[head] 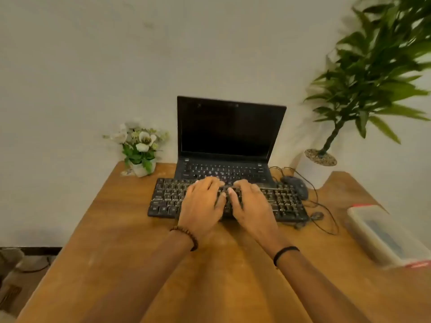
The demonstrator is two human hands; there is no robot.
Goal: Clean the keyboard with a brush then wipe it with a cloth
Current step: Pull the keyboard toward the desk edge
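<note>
A wooden desk (116,241) is filling the lower half of the view, pushed against a pale wall. At its far right a tall leafy plant (373,73) is rising out of a white pot. At the back of the desk a black laptop (228,129) is standing open with its screen dark.

Directly in front of it the black keyboard (168,197) is lying flat on the wood, its far edge meeting the laptop's front. On the right side of the desk a clear plastic box (382,234) is sitting near the edge, and its contents are too blurred to name. A small pot of white flowers (140,148) is standing at the back left, and a dark mouse (296,185) is resting just beside the keyboard's far right corner, its thin cable (326,215) looping across the wood.

The left hand (203,203) and the right hand (251,206) are both lying on the middle keys side by side, fingers spread and relaxed, gripping nothing. Neither brush nor cloth is showing anywhere, so the cleaning is probably not yet under way.

The keyboard is looking like a light, rigid plastic slab that is likely to skid on the smooth wood when brushed. Its keys are likely springy and loose enough to catch, so steadying it at a bare short end or along the front rim – not on the key tops – is seeming wisest.
</note>
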